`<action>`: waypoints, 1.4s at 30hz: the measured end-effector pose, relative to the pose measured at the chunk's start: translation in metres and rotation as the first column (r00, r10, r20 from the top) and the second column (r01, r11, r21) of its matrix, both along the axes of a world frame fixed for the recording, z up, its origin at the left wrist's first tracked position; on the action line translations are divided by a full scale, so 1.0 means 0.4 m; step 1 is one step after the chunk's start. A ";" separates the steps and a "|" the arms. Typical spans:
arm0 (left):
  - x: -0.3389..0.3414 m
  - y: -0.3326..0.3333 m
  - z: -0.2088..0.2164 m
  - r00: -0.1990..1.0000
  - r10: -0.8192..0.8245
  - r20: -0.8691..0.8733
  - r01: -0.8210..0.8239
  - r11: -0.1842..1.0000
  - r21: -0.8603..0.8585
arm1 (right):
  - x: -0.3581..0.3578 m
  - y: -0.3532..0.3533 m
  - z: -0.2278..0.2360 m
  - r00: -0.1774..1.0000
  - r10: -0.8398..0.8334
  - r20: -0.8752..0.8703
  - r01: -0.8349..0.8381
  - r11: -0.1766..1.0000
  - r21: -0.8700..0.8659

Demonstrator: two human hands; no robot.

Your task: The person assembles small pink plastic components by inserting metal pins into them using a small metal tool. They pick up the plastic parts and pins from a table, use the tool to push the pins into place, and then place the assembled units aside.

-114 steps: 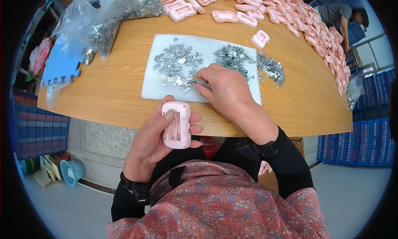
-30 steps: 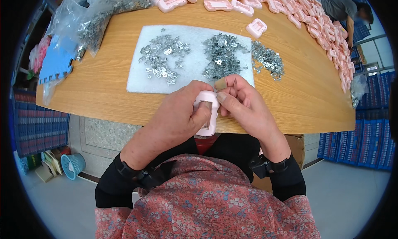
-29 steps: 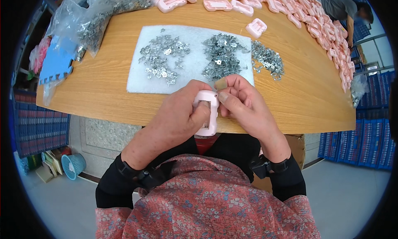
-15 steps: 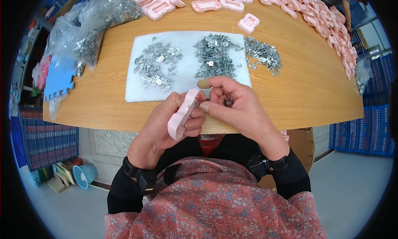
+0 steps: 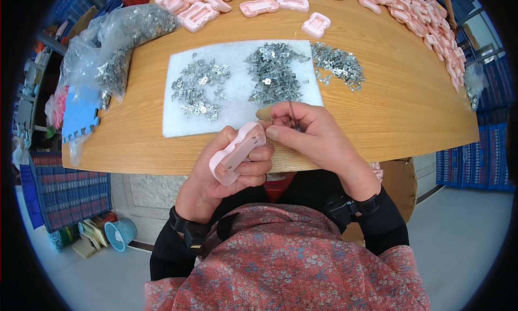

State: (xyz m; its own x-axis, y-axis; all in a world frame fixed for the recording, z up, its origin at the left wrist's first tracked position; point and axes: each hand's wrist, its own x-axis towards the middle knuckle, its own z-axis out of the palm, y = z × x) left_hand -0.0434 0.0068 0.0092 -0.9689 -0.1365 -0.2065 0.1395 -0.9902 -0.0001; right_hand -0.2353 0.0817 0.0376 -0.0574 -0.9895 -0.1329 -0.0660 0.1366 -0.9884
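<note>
My left hand (image 5: 207, 171) is wrapped round a pale pink plastic shell (image 5: 237, 153), its hollow inner side turned up and toward the right. Close to the shell's upper end, my right hand (image 5: 322, 137) is closed in a pinch, with a tan finger cot (image 5: 264, 113) on one fingertip. A thin dark metal piece (image 5: 293, 115) shows among the right fingers; its kind is unclear. Beyond both hands lies a white foam mat (image 5: 237, 103), bearing a loose heap of small metal plates (image 5: 202, 84) at left and a denser heap of metal clips (image 5: 275, 76) at right.
More metal pieces (image 5: 340, 65) lie just right of the mat. Several pink shells (image 5: 259, 7) are spread at the back, and a long pile of them (image 5: 426, 33) lines the right edge. Clear bags of metal parts (image 5: 116, 46) and a blue foam tile (image 5: 80, 114) sit at left.
The pink shell has been tipped so more of its hollow side faces up. My right fingers have shifted slightly at its upper end. The whole view has turned a little.
</note>
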 end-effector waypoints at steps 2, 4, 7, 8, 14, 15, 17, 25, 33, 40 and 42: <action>-0.007 0.012 -0.002 0.999 0.000 -0.052 0.002 0.999 0.042 | -0.012 0.016 -0.013 0.998 0.003 0.061 0.000 0.999 -0.044; -0.016 0.024 -0.004 0.997 -0.015 -0.079 0.021 0.997 0.068 | -0.011 0.029 -0.009 0.996 0.007 0.091 -0.001 0.998 -0.059; -0.035 0.043 -0.014 0.992 -0.068 -0.102 0.076 0.994 0.075 | -0.018 0.055 0.011 0.993 0.062 0.100 -0.059 0.998 -0.030; -0.043 0.051 -0.019 0.989 -0.089 -0.116 0.098 0.993 0.072 | -0.021 0.065 0.017 0.991 0.088 0.098 -0.088 0.996 -0.011; -0.104 0.083 -0.013 0.968 -0.219 -0.122 0.230 0.970 0.080 | -0.077 0.143 0.029 0.985 0.056 0.163 -0.058 0.998 0.008; -0.112 0.090 -0.010 0.964 -0.241 -0.115 0.251 0.964 0.086 | -0.080 0.150 0.028 0.989 0.032 0.147 -0.034 0.999 0.009; -0.126 0.107 -0.009 0.962 -0.250 -0.109 0.257 0.964 0.061 | -0.086 0.163 0.019 0.993 -0.016 0.115 0.015 1.000 0.009; -0.138 0.143 0.031 0.974 -0.124 0.190 0.200 0.865 -0.459 | -0.133 0.232 0.031 0.981 -0.177 0.075 0.170 0.982 0.087; -0.198 0.169 0.044 0.957 -0.192 0.218 0.287 0.742 -0.606 | -0.176 0.350 0.005 0.963 -0.227 0.144 0.222 0.974 0.050; -0.275 0.223 0.098 0.897 -0.188 0.400 0.432 0.565 -0.703 | -0.239 0.501 -0.019 0.882 -0.453 0.134 0.427 0.886 0.182; -0.286 0.208 0.095 0.897 -0.123 0.424 0.433 0.434 -0.790 | -0.269 0.565 -0.030 0.830 -0.545 0.121 0.517 0.832 0.204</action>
State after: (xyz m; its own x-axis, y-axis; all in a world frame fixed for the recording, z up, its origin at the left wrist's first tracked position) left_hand -0.1579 0.0899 0.0472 -0.9106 -0.1241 -0.3942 -0.3034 -0.4468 0.8416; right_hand -0.3430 0.3079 0.0256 -0.5306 -0.7774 -0.3378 0.2252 0.2549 -0.9404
